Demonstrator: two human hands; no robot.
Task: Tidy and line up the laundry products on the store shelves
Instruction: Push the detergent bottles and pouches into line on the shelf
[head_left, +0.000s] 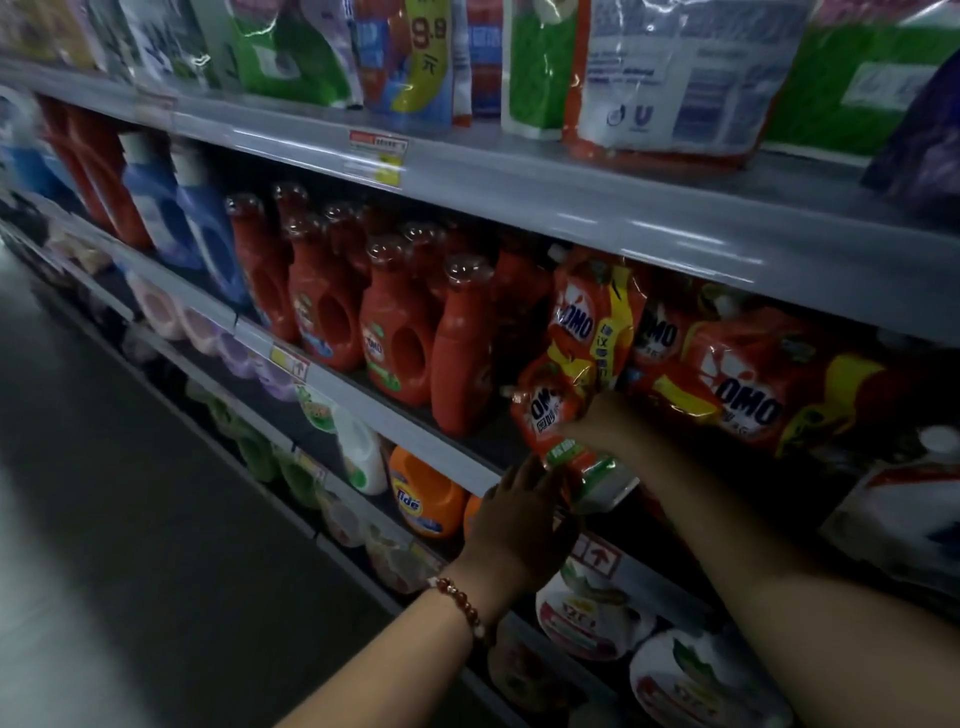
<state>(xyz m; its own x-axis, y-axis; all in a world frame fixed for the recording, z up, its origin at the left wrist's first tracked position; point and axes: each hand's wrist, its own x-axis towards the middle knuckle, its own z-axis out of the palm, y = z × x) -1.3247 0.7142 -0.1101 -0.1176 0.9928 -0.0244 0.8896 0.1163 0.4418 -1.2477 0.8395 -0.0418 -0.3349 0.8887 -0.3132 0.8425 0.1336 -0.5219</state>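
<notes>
Because the red pouch (558, 421) tilts off the shelf edge (415, 431) at frame centre | right hand (605, 421) grips its side | left hand (519, 519), fingers straight, props its bottom.

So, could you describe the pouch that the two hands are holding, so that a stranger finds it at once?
Look at the middle shelf, where red handled bottles give way to red OMO bags. At that border, the small red pouch sticks out past the shelf edge, gripped by the right hand and touched below by the left hand. Unlike its neighbours, it leans forward and has a green band.
</notes>
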